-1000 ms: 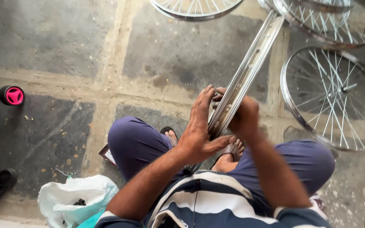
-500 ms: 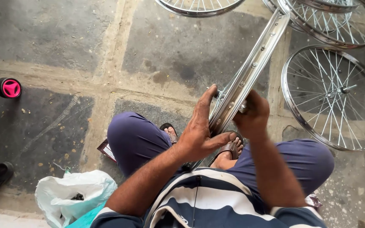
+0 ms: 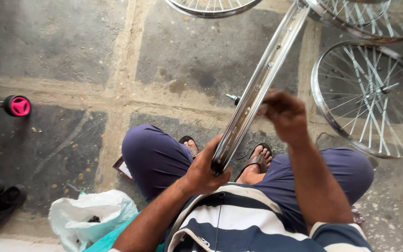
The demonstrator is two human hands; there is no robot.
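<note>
Stone floor [image 3: 71, 56] filled the frame, grey slabs with pale joints. Relative to the bare rim [image 3: 257, 88]: spoked wheel [image 3: 374, 98] lay flat just to its right, two more wheels [image 3: 211, 5] at the top edge by its far end. The rim was seen edge-on, a chrome channel with its long axis running diagonally from the person's lap up and right to the top of the frame, near end low by the knees, far end pointing away; spoke holes showed along the inner face. An axle stub [image 3: 232, 98] stuck out just left of it mid-length. White plastic bag [image 3: 89, 217] sat well left and below the rim, crumpled, with a teal one beside it; a small flat red-edged card [image 3: 123, 167] lay between the bag and the rim, half under the thigh. Pink round cap [image 3: 19, 106] far left. Left hand [image 3: 204, 170] was closed around the rim's near end, fingers wrapped. Right hand [image 3: 281, 112] was curled, fingertips pinched against the rim's right edge mid-length; what it pinched could not be made out.
</note>
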